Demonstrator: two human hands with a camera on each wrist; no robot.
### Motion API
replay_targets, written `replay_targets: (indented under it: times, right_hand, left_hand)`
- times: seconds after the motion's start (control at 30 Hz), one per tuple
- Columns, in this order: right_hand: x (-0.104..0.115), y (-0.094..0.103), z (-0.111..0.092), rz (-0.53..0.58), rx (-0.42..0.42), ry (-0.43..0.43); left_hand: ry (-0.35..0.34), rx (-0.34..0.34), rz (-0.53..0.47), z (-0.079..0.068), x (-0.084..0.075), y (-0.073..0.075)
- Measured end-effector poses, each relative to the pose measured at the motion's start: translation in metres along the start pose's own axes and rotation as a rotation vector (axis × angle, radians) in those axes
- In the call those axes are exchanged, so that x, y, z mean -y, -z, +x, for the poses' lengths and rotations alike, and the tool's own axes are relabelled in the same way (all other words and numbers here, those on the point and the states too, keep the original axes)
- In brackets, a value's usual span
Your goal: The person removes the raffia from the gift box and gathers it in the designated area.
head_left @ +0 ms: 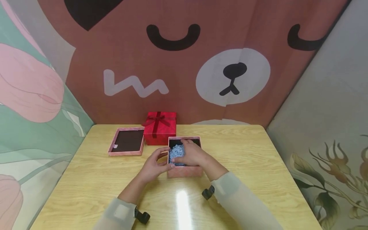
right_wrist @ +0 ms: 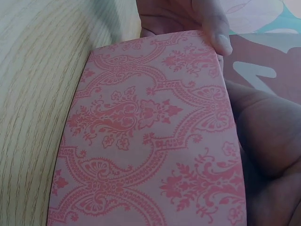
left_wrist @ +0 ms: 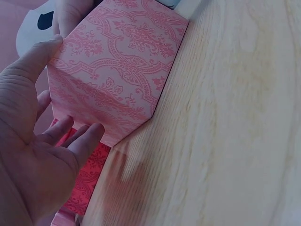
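Observation:
A pink patterned gift box [head_left: 185,172] stands topless on the table, holding blue shredded paper [head_left: 176,151] against its dark inside. At its left wall is my left hand [head_left: 153,165], its thumb at the front corner of the rim and its fingers loosely spread along the side. In the left wrist view those fingers [left_wrist: 87,141] lie near the patterned wall. My right hand [head_left: 195,154] reaches into the box from the right, thumb and fingers spread over the paper. Its fingertips are partly hidden inside; the box front [right_wrist: 141,127] fills the right wrist view.
The pink box lid [head_left: 126,154] lies upturned at the back left, dark inside up. A red gift box [head_left: 166,131] with a dark ribbon bow stands between it and the pink box. Behind the wooden table [head_left: 241,191] hangs a bear-print curtain [head_left: 178,70].

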State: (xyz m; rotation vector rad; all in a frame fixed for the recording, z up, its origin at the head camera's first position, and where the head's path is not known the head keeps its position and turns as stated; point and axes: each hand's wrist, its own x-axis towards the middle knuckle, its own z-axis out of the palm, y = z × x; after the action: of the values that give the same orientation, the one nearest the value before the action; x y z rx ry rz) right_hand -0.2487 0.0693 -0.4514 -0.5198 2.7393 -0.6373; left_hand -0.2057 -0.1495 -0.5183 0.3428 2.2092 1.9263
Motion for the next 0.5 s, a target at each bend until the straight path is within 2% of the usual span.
replay_targets:
  times: [0.27,0.5]
  right_hand:
    - [-0.003,-0.006,0.013,0.034,0.070,-0.011]
    - [-0.011,-0.013,0.020,0.206,0.145,0.014]
  left_hand:
    - [-0.001,-0.001,-0.035,-0.001,0.001,0.001]
    - [-0.004,0.000,-0.045,-0.001,0.002,0.000]
